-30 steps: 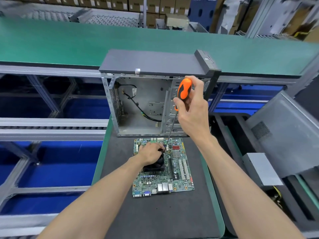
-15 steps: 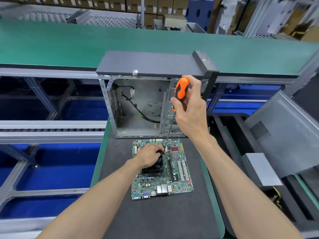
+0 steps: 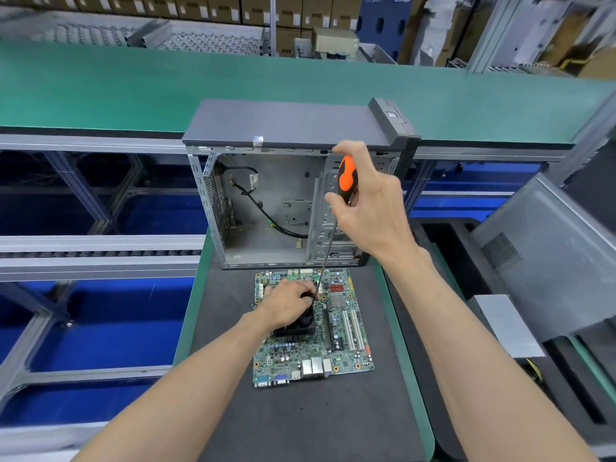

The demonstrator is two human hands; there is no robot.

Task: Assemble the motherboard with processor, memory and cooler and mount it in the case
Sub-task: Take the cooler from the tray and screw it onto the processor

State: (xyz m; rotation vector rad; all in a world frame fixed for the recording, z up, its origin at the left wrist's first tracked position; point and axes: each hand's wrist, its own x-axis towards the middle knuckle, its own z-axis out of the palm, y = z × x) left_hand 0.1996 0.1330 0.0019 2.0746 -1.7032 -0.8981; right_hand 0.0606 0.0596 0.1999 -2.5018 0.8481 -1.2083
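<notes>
— Green conveyor behind, black mat (image 3: 300, 425) under us. Why that grip?

— I curl my right hand (image 3: 373, 208) round the screwdriver (image 3: 347, 176), tip at the cooler's far right corner, likely a screw. My left hand (image 3: 288, 303) clasps the cooler (image 3: 298, 326), steadying it on the board (image 3: 336, 348).

— Case (image 3: 276, 208)?

— Open, just beyond the board, awaiting it.

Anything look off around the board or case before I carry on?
Nothing stands out. The motherboard lies flat on the mat, the left hand steadies the cooler, the right hand holds the screwdriver, and the case stands open.
</notes>
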